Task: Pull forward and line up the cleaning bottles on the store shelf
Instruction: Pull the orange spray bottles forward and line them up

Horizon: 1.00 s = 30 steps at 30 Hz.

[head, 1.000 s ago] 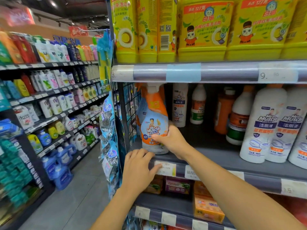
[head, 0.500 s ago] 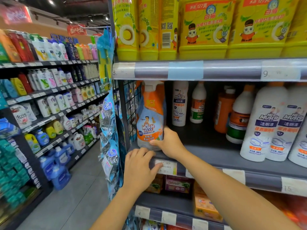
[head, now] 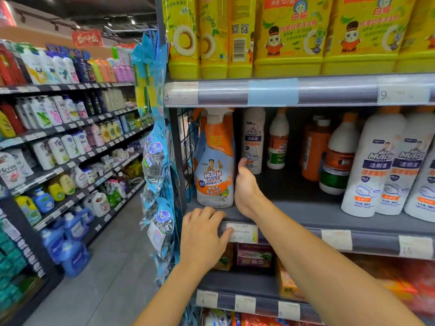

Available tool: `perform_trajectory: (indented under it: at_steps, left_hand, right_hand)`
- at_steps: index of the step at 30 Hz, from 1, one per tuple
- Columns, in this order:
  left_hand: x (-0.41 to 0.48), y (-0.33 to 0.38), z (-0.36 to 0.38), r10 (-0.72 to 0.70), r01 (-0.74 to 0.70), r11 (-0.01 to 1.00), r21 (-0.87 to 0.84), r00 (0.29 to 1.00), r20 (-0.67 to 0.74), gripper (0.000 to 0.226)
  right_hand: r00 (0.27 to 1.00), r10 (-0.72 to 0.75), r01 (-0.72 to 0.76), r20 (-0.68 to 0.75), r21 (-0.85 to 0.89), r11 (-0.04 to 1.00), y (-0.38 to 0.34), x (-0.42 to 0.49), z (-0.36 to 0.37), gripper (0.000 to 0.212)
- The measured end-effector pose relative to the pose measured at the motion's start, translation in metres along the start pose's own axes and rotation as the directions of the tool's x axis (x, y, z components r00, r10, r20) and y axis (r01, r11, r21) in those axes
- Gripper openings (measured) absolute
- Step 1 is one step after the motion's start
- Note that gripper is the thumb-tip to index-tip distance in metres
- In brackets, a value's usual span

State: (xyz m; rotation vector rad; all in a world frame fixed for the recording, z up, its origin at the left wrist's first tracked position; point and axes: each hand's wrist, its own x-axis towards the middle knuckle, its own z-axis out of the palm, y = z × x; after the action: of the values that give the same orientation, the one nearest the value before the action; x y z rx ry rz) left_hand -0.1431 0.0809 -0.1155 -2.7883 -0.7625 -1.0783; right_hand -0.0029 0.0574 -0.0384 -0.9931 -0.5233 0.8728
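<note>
An orange and blue Mr Muscle spray bottle [head: 215, 165] stands upright at the front left of the grey shelf [head: 306, 212], beside the wire end panel. My right hand [head: 246, 189] presses on its right side, thumb up, with the fingers hidden behind it. My left hand [head: 202, 236] curls over the shelf's front lip just below the bottle. Set further back are a slim white bottle [head: 253, 140], a small white bottle [head: 279, 140], an orange bottle [head: 314, 149] and a white bottle with a green band [head: 339, 158]. Tall white Mr Muscle bottles [head: 374, 165] stand forward on the right.
Yellow dish-soap bottles [head: 289, 36] fill the shelf above. Boxed goods [head: 254, 257] sit on the shelf below. Packs of scouring pads [head: 156, 161] hang at the shelf's left end. The aisle floor [head: 106, 278] and more stocked shelves [head: 58, 137] lie to the left.
The spray bottle has shifted left toward the wire panel and now stands straight. My right hand has moved from the bottle's lower front to its right side. My left hand has stayed on the lip.
</note>
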Motion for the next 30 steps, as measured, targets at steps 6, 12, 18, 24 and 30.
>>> perform_trajectory:
  at_steps: [6, 12, 18, 24, 30]
  left_hand:
    - [0.0, -0.005, 0.001, 0.025, -0.025, 0.999, -0.031, 1.0, -0.014, 0.031]
    - [0.0, -0.006, 0.001, 0.032, -0.033, 0.998, -0.062, 0.999, -0.016, 0.027]
    - [-0.001, -0.004, 0.0, 0.028, -0.031, 0.996, -0.082, 0.999, -0.032, 0.027]
    - [-0.002, -0.006, 0.0, 0.044, -0.048, 0.994, -0.093, 0.998, -0.049, 0.027]
    - [-0.001, -0.005, -0.003, 0.04, -0.043, 0.995, -0.091, 0.999, -0.034, 0.027]
  right_hand:
    - [0.999, 0.015, -0.016, -0.032, -0.019, 1.0, 0.006, 0.004, 0.008, 0.064]
    - [0.999, 0.017, -0.018, -0.035, -0.021, 1.0, 0.012, 0.007, 0.011, 0.066]
    - [0.999, -0.005, 0.002, -0.043, -0.065, 0.998, 0.016, 0.006, 0.012, 0.06]
    - [0.962, -0.251, 0.166, -0.106, -0.501, 0.849, 0.013, -0.011, -0.011, 0.06]
    - [0.951, -0.304, 0.144, -0.06, -0.784, 0.604, 0.018, -0.008, -0.022, 0.033]
